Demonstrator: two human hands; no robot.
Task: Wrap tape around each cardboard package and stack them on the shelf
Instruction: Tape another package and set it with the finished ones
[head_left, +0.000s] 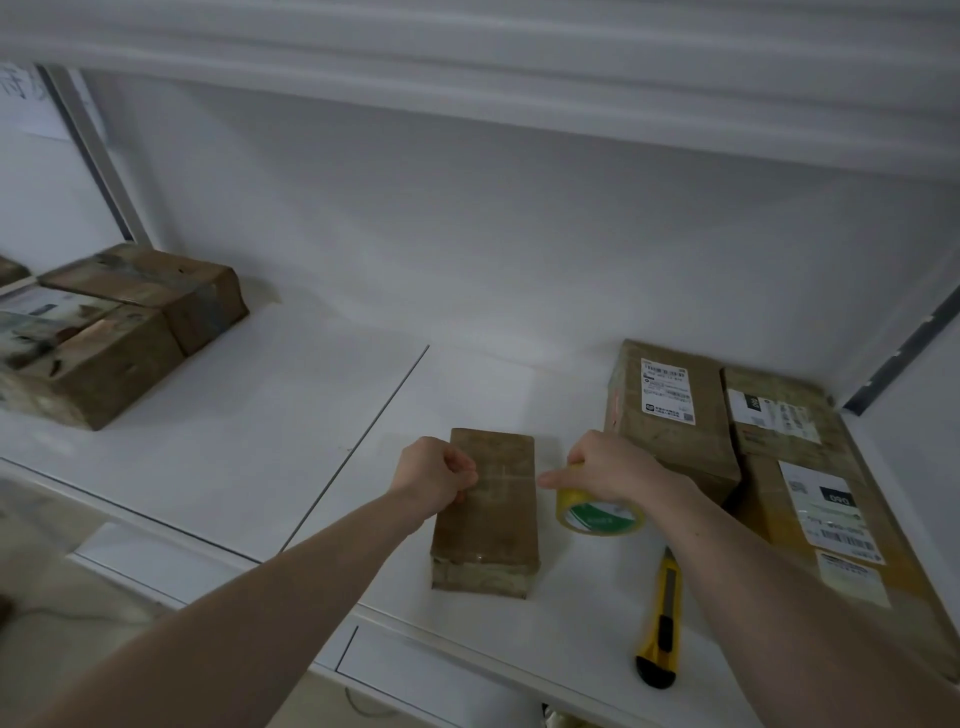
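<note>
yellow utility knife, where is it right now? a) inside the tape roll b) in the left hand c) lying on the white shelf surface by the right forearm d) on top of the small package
c: the yellow utility knife lies flat on the white shelf surface beside the right forearm; the right hand grips the tape roll and the left hand rests on the small package.

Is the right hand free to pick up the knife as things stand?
Probably not yet: the right hand grips the tape roll. The knife lies unobstructed just beneath that forearm.
</note>
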